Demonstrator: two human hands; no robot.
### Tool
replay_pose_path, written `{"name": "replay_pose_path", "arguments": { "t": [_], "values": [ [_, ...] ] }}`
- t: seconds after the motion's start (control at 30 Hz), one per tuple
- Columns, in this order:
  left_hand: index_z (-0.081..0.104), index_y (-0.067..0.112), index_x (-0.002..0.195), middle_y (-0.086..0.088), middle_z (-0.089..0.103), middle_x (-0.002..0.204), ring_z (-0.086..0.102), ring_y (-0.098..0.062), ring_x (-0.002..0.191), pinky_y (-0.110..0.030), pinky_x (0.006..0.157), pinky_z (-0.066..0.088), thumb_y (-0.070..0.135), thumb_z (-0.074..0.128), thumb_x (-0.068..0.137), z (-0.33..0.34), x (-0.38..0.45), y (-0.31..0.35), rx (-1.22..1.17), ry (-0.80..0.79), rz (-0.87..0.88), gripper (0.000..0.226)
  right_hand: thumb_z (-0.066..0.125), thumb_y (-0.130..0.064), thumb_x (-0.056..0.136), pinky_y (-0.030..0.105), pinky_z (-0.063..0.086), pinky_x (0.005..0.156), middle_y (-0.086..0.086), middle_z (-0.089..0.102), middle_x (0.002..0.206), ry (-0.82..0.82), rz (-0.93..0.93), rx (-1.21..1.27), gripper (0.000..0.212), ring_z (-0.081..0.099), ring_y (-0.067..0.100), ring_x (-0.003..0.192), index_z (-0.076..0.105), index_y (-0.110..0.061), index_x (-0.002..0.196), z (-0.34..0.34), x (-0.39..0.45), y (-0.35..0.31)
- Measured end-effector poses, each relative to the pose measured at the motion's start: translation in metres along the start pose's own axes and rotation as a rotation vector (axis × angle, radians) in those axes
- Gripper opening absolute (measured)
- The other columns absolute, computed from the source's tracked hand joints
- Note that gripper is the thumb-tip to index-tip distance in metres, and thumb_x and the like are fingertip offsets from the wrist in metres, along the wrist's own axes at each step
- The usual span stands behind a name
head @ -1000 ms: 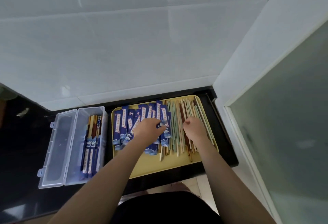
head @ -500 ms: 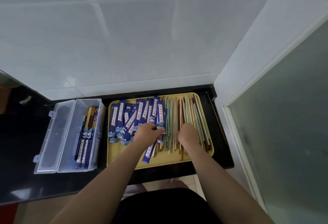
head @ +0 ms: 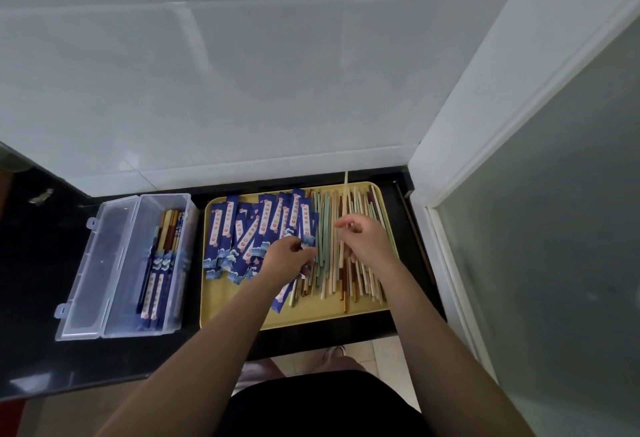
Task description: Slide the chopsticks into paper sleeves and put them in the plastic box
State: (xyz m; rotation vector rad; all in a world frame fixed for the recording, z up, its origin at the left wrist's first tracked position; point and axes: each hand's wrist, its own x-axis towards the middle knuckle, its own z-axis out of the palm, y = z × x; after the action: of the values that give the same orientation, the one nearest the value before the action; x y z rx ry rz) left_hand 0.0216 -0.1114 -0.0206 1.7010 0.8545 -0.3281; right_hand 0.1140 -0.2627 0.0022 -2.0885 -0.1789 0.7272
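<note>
On a yellow tray, blue paper sleeves are spread over the left half. Loose chopsticks in green, pale and brown lie on the right half. My left hand grips one blue sleeve whose lower end slants toward me below the hand. My right hand pinches a pale chopstick that points away from me past the tray's far edge. The clear plastic box stands open to the left of the tray, with several sleeved chopsticks inside.
The tray and box sit on a black counter against a white tiled wall. The box lid lies flat to the box's left. A white door frame with frosted glass bounds the right side. Floor tiles show below the counter edge.
My right hand has risen off the chopstick pile with one pale chopstick pinched in it. My left hand stays on the blue sleeve at the pile's edge.
</note>
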Motion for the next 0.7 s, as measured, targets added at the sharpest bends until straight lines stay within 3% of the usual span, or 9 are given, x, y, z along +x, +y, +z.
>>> {"name": "replay_pose_path", "arguments": {
  "t": [0.17,0.3,0.4,0.53,0.7],
  "values": [
    [0.057,0.015,0.087,-0.006,0.062,0.075,0.057,-0.015,0.059,-0.027,0.058,0.051,0.018,0.061,0.097,0.003,0.005,0.001,0.112,0.062,0.015,0.011,0.063,-0.013,0.098,0.025,0.061,0.07,-0.001,0.076,0.094,-0.059,-0.126,0.186,0.017,0.075,0.012,0.079,0.07,-0.013,0.114,-0.018,-0.009,-0.039],
    [0.057,0.013,0.085,-0.004,0.056,0.074,0.05,-0.015,0.062,-0.028,0.057,0.042,0.029,0.066,0.092,0.0,0.003,-0.002,0.185,0.08,0.029,0.02,0.065,-0.021,0.098,0.02,0.055,0.059,0.0,0.071,0.076,0.083,-0.254,0.226,0.013,0.065,0.01,0.062,0.074,-0.013,0.103,-0.023,-0.01,-0.053],
    [0.057,0.014,0.082,-0.002,0.054,0.075,0.048,-0.013,0.065,-0.026,0.059,0.039,0.036,0.068,0.09,-0.003,0.0,-0.004,0.265,0.063,0.013,0.025,0.062,-0.026,0.101,0.022,0.055,0.059,0.001,0.064,0.068,0.18,-0.265,0.28,0.016,0.059,0.008,0.058,0.074,-0.016,0.099,-0.024,-0.009,-0.058],
    [0.053,0.017,0.075,0.001,0.05,0.07,0.047,-0.011,0.062,-0.024,0.057,0.038,0.034,0.067,0.09,-0.006,-0.004,-0.007,0.385,0.041,-0.006,0.026,0.056,-0.023,0.104,0.032,0.061,0.064,-0.002,0.064,0.062,0.208,-0.26,0.351,0.018,0.064,0.014,0.059,0.07,-0.015,0.096,-0.023,-0.008,-0.058],
    [0.051,0.017,0.073,0.0,0.048,0.069,0.044,-0.011,0.059,-0.023,0.054,0.036,0.027,0.065,0.089,-0.007,-0.009,-0.011,0.409,0.054,-0.026,0.024,0.055,-0.023,0.104,0.029,0.06,0.061,-0.002,0.065,0.06,0.209,-0.233,0.35,0.02,0.065,0.013,0.057,0.069,-0.017,0.091,-0.019,-0.007,-0.055]
  ]
}}
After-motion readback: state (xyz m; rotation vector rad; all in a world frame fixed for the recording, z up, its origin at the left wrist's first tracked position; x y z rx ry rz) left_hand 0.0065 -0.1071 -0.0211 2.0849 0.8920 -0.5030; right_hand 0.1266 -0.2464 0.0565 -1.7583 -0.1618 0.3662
